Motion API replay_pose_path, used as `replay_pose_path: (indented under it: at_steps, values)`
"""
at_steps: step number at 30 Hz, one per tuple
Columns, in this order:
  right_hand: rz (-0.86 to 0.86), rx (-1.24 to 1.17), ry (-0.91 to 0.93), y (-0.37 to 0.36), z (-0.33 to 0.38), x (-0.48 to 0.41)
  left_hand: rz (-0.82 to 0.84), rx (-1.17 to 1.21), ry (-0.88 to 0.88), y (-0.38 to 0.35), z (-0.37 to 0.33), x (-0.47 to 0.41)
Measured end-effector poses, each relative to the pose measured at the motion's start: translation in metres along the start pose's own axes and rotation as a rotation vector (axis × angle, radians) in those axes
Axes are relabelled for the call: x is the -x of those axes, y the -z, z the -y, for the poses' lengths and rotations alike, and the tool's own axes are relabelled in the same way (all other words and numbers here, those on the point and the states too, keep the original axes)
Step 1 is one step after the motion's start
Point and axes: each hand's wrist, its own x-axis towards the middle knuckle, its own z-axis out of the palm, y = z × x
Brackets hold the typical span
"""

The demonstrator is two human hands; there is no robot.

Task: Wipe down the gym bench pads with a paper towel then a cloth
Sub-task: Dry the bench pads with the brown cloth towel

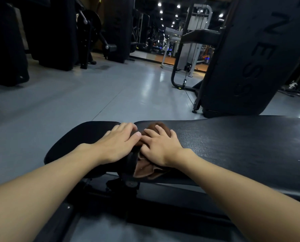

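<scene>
**Inspector:** Where is the cloth?

**Attendant:** The brown cloth (145, 170) is bunched over the gap where the seat pad (72, 142) meets the long back pad (241, 145). One fold hangs over the near edge, towards six o'clock.

**Inspector:** And the hands?

**Attendant:** The right hand (160, 147) lies on top of the cloth, fingers spread wide, pressing it onto the pad. The left hand (117, 145) lies flat on the seat pad at nine o'clock of the cloth, fingers straight and close together. Its foremost fingertip appears to touch the fabric, though the light is too dim to confirm this.

**Inspector:** What is around the bench?

**Attendant:** Grey floor (93, 95) runs out at twelve o'clock. A dark machine shroud (250, 58) stands at two o'clock, just behind the back pad. A pale cable station (194, 46) stands beyond it, nearer one o'clock.
</scene>
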Motion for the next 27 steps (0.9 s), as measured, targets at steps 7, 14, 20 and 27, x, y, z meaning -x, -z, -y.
replay_pose_path:
  at_steps: [7, 14, 20, 27]
  values:
    - [-0.05, 0.0, -0.157, 0.019, -0.089, 0.045, 0.115, -0.028, -0.176, -0.033, -0.068, -0.02]
    - [-0.066, 0.056, -0.396, 0.044, -0.199, 0.113, 0.145, -0.075, -0.391, -0.07, -0.152, -0.042]
    - [-0.072, 0.088, -0.635, 0.067, -0.283, 0.179, 0.146, 0.005, -0.575, -0.1, -0.228, -0.058]
    - [-0.108, 0.062, -0.863, 0.087, -0.339, 0.251, 0.124, -0.032, -0.643, -0.128, -0.268, -0.057]
